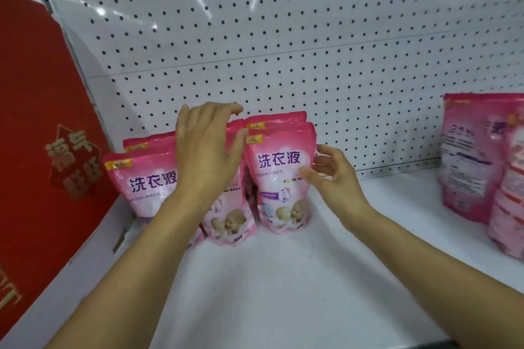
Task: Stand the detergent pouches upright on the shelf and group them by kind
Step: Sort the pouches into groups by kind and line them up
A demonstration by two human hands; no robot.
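Observation:
Several small pink detergent pouches stand upright in a cluster at the back left of the white shelf (283,278). My left hand (207,150) lies with fingers spread over the top of the middle pouch (229,218), partly hiding it. My right hand (331,173) touches the right edge of the front right pouch (280,176) with loosely bent fingers, thumb on its face. Another pouch (141,181) stands at the left of the cluster, with more behind. Larger, darker pink pouches (465,156) stand at the far right of the shelf.
A red box (37,150) with gold characters leans at the left end of the shelf. A white pegboard wall (283,37) backs the shelf. Bare shelf lies between the two pouch groups and in front of them.

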